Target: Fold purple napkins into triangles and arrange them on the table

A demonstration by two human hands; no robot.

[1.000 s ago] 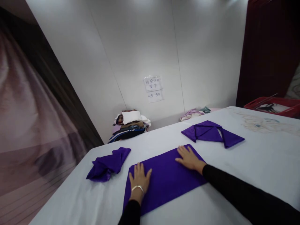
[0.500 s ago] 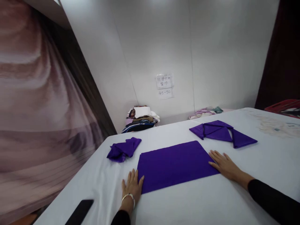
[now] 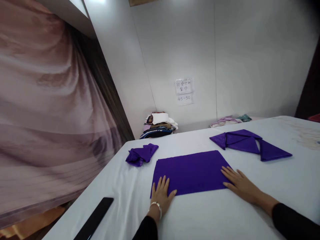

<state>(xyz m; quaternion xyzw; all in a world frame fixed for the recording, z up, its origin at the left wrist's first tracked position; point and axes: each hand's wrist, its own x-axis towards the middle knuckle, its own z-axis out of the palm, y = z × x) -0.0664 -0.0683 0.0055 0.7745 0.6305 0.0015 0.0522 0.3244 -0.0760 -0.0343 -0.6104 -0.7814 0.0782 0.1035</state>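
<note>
A purple cloth napkin (image 3: 192,170) lies flat in front of me, folded into a rectangle. My left hand (image 3: 162,194), with a bracelet at the wrist, rests palm down on its near left corner, fingers spread. At the right edge of the napkin lies my right hand (image 3: 238,182), also flat, its fingertips on the cloth. Neither hand grips anything. Beyond the left hand sits a crumpled purple cloth (image 3: 142,155). Farther back on the right is a folded purple cloth (image 3: 246,142) with pointed ends.
A white-covered table (image 3: 200,213) carries all this. A black flat object (image 3: 96,216) lies at the near left. Behind stand a pile of folded cloths (image 3: 160,126) and some pastel cloths (image 3: 228,121). A pinkish curtain (image 3: 50,116) hangs on the left; a paper sign (image 3: 184,87) is on the wall.
My left hand has moved from the napkin's left edge onto its near left corner. My right hand remains at the right edge, a little farther over the cloth. The camera view has turned slightly left.
</note>
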